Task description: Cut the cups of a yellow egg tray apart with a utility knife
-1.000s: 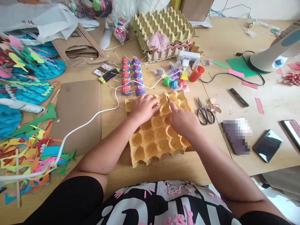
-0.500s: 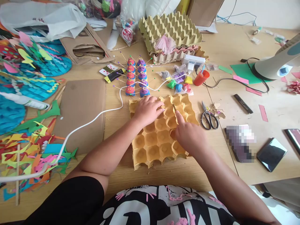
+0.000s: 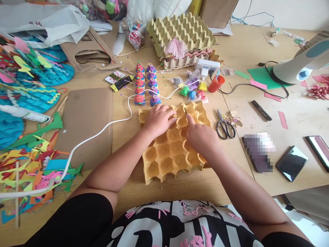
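Note:
A yellow egg tray (image 3: 164,161) lies on the wooden table in front of my body. My left hand (image 3: 159,120) rests on its upper left part, fingers apart, with nothing held. My right hand (image 3: 200,135) is closed around a small blade (image 3: 186,111), its index finger stretched along it. The tip of the blade touches the tray's ridges near the back edge; the handle is hidden in the palm. Behind the tray stand two rows of red and blue-purple egg-cup figures (image 3: 140,99) with pins in them.
Black-handled scissors (image 3: 226,130) lie right of the tray beside scraps. A white cable (image 3: 102,132) crosses a cardboard sheet (image 3: 87,120) at left. Stacked egg trays (image 3: 180,34), a red cup (image 3: 216,84) and clay packets (image 3: 184,91) are behind. A black phone (image 3: 291,164) lies at right.
The view has shifted a little, so most things appear slightly further left. My right hand and the blade have moved slightly along the tray; my left hand stays on it.

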Motion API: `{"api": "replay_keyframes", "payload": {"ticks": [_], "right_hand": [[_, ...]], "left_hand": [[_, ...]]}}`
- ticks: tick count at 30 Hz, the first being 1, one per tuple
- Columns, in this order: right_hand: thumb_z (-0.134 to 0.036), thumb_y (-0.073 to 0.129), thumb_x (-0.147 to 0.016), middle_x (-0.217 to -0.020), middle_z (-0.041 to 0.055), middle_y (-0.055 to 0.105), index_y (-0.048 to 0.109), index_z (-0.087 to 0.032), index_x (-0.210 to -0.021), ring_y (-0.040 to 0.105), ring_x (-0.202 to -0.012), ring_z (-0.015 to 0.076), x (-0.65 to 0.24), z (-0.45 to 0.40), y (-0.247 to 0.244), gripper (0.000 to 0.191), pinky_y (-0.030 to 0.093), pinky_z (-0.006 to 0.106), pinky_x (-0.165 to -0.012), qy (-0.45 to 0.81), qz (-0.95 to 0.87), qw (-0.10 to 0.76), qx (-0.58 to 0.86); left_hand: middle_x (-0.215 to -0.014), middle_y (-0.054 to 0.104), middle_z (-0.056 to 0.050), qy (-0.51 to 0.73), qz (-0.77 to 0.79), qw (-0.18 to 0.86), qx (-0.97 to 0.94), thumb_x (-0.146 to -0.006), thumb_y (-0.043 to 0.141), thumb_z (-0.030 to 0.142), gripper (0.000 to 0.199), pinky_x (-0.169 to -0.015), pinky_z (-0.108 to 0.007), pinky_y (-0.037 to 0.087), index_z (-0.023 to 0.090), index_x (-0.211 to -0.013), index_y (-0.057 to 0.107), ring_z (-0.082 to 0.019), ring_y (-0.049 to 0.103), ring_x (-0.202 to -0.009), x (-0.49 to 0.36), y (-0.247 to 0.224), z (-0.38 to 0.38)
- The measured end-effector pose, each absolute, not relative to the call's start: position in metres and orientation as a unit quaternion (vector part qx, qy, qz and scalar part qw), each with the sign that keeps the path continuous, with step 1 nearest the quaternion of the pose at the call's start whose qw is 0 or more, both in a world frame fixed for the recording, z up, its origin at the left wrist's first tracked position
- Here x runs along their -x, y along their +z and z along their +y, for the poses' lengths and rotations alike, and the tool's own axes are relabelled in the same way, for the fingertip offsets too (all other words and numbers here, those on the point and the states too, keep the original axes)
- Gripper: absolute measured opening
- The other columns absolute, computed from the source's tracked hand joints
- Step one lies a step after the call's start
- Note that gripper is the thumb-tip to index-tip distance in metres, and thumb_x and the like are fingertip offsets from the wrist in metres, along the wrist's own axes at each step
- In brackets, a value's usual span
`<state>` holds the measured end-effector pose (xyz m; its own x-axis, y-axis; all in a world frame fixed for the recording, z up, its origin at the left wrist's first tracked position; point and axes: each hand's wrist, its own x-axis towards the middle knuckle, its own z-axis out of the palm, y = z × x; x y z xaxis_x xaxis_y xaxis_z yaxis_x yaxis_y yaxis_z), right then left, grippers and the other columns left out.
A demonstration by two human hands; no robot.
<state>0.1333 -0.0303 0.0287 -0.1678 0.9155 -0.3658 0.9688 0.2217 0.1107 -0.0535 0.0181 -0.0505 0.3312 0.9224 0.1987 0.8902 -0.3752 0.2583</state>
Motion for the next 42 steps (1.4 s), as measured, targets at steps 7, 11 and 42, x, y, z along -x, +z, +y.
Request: {"api": "replay_keyframes", "payload": {"ticks": [7, 11, 42], "right_hand": [[-0.023, 0.032, -0.104, -0.091, 0.0144, 0.081, 0.022, -0.009, -0.174, 0.078, -0.086, 0.0289, -0.139, -0.049, 0.030, 0.072, 0.050, 0.035, -0.063, -0.092, 0.756, 0.203, -0.616], [-0.023, 0.033, -0.104, -0.090, 0.0154, 0.081, 0.023, -0.011, -0.174, 0.078, -0.087, 0.0289, -0.138, -0.050, 0.029, 0.072, 0.049, 0.034, -0.065, -0.092, 0.749, 0.200, -0.624], [-0.023, 0.035, -0.104, -0.104, 0.0192, 0.081, 0.018, -0.008, -0.174, 0.078, -0.096, 0.0282, -0.129, -0.024, 0.032, 0.073, 0.053, 0.033, -0.068, -0.077, 0.761, 0.198, -0.613]], "left_hand": [[-0.128, 0.071, -0.010, 0.159, 0.564, 0.059, -0.808, -0.103, 0.066, 0.044, 0.027, -0.107, -0.044, 0.048, 0.029, -0.121, 0.078, -0.031, 0.058, -0.127, 0.051, -0.048, 0.017], [-0.128, 0.071, -0.009, 0.155, 0.561, 0.050, -0.811, -0.103, 0.065, 0.045, 0.026, -0.105, -0.044, 0.048, 0.029, -0.119, 0.078, -0.032, 0.058, -0.125, 0.051, -0.049, 0.018], [-0.129, 0.070, -0.009, 0.163, 0.556, 0.063, -0.813, -0.103, 0.064, 0.045, 0.028, -0.106, -0.045, 0.046, 0.029, -0.123, 0.078, -0.031, 0.057, -0.125, 0.053, -0.052, 0.019]]}}
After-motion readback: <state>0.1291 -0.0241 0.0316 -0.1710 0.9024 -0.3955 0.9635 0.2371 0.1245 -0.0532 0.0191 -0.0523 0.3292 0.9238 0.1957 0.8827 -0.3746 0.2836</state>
